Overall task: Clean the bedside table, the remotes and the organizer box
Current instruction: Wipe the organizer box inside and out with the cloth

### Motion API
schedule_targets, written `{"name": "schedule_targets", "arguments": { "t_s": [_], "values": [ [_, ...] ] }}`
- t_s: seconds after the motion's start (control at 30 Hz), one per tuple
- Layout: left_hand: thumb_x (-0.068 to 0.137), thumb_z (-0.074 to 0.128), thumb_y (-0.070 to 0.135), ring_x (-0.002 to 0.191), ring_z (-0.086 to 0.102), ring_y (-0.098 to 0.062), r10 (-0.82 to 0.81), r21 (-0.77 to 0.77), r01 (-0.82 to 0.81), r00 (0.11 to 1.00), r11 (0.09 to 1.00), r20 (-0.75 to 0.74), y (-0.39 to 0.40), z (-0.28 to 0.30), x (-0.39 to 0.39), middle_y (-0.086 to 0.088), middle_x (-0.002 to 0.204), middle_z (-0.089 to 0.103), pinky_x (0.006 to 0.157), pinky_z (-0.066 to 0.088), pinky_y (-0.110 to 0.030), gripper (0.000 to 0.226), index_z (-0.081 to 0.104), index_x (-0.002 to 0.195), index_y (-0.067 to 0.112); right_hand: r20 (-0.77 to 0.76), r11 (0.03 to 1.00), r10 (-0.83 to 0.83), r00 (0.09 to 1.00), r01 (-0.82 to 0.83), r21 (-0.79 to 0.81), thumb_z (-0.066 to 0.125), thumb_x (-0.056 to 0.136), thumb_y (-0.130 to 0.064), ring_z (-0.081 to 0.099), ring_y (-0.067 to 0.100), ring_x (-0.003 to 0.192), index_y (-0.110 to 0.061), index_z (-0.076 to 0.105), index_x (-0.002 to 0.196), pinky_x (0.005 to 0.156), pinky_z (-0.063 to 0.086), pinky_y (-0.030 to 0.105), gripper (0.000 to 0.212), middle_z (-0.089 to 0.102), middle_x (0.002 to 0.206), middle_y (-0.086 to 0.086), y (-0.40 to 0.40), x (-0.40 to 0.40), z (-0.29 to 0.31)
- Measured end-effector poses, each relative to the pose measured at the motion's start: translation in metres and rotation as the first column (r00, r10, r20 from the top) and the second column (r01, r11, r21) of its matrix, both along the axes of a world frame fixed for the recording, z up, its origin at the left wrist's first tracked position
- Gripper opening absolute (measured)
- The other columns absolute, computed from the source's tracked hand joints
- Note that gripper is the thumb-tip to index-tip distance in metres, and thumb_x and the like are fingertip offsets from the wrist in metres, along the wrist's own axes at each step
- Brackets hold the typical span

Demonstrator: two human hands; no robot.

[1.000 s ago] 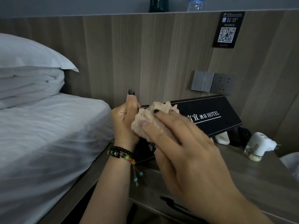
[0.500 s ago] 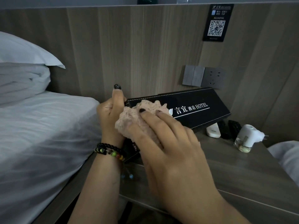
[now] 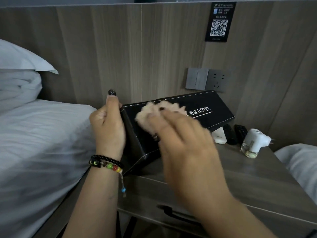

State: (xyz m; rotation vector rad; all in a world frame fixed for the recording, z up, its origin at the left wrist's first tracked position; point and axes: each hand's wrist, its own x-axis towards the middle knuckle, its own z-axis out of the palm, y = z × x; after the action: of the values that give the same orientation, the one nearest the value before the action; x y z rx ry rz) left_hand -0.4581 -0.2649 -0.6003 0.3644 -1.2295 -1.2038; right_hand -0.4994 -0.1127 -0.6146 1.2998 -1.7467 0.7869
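Observation:
A black organizer box [image 3: 214, 115] with white stitching and "HOTEL" lettering is tilted up above the wooden bedside table [image 3: 243, 184]. My left hand [image 3: 108, 127] grips its left end, thumb up. My right hand [image 3: 181, 134] presses a crumpled pinkish cloth [image 3: 147, 115] against the box's printed face; the hand is blurred. Behind the box, a white remote [image 3: 219, 137] and two black remotes [image 3: 231, 134] [image 3: 241, 132] lie on the table near the wall.
A white plug-in vaporizer with a small bottle [image 3: 253, 143] stands at the table's back right. A bed with white sheets and a pillow [image 3: 39, 131] lies left; white bedding [image 3: 300, 162] lies right. Switches and a socket [image 3: 205, 79] are on the wooden wall. A drawer handle [image 3: 171, 212] sits below.
My right hand has slid the cloth from the box's left corner toward the right across its face. The box's left end now shows. The view has shifted slightly.

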Motion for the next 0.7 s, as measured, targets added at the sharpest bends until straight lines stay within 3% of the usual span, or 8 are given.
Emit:
{"name": "schedule_targets", "arguments": {
  "t_s": [0.17, 0.37, 0.47, 0.57, 0.7],
  "values": [
    [0.098, 0.05, 0.023, 0.039, 0.021, -0.004, -0.04, 0.028, 0.04, 0.999, 0.999, 0.001, 0.003, 0.002, 0.002, 0.016, 0.036, 0.023, 0.043, 0.019, -0.026, 0.07, 0.027, 0.032, 0.024, -0.05, 0.991, 0.124, 0.991, -0.121, 0.058, 0.04, 0.096, -0.018, 0.056, 0.03, 0.119, -0.02, 0.058, 0.131, 0.083, 0.048, 0.047, 0.039, 0.06, 0.13, 0.006, 0.005, 0.014, -0.003],
    [0.096, 0.05, 0.028, 0.042, 0.022, -0.005, -0.012, 0.003, 0.012, 1.0, 1.0, -0.006, 0.0, -0.002, 0.001, 0.016, 0.038, 0.024, 0.045, 0.021, -0.026, 0.065, 0.031, 0.034, 0.022, -0.004, 0.998, 0.054, 0.999, -0.054, -0.019, 0.057, 0.086, -0.01, 0.059, 0.029, 0.114, -0.018, 0.063, 0.126, 0.079, 0.048, 0.046, 0.041, 0.062, 0.126, 0.005, 0.006, 0.001, -0.005],
    [0.097, 0.05, 0.025, 0.038, 0.026, -0.003, -0.019, 0.001, 0.019, 1.0, 1.0, -0.001, 0.0, -0.001, 0.001, 0.015, 0.034, 0.028, 0.043, 0.024, -0.022, 0.069, 0.033, 0.031, 0.021, -0.087, 0.994, 0.106, 0.99, -0.109, -0.031, 0.045, 0.097, -0.012, 0.059, 0.031, 0.116, -0.019, 0.061, 0.126, 0.082, 0.047, 0.046, 0.034, 0.063, 0.128, 0.006, 0.01, 0.012, -0.017],
    [0.093, 0.05, 0.029, 0.039, 0.03, -0.004, -0.047, -0.042, 0.046, 0.999, 0.998, -0.006, 0.001, -0.001, 0.002, 0.015, 0.036, 0.032, 0.043, 0.025, -0.023, 0.059, 0.035, 0.036, 0.023, -0.172, 0.984, 0.18, 0.968, -0.178, 0.026, 0.031, 0.103, -0.014, 0.06, 0.031, 0.116, -0.018, 0.065, 0.124, 0.083, 0.048, 0.045, 0.04, 0.063, 0.127, 0.008, 0.024, 0.007, -0.023],
    [0.098, 0.05, 0.024, 0.04, 0.026, -0.002, -0.035, 0.001, 0.035, 0.999, 0.999, 0.003, 0.001, -0.001, 0.002, 0.017, 0.036, 0.028, 0.042, 0.024, -0.02, 0.066, 0.034, 0.034, 0.022, -0.137, 0.995, 0.099, 0.986, -0.098, 0.019, 0.041, 0.096, -0.005, 0.06, 0.03, 0.112, -0.016, 0.057, 0.129, 0.081, 0.049, 0.047, 0.039, 0.063, 0.126, 0.008, 0.029, -0.023, -0.019]
  ]
}}
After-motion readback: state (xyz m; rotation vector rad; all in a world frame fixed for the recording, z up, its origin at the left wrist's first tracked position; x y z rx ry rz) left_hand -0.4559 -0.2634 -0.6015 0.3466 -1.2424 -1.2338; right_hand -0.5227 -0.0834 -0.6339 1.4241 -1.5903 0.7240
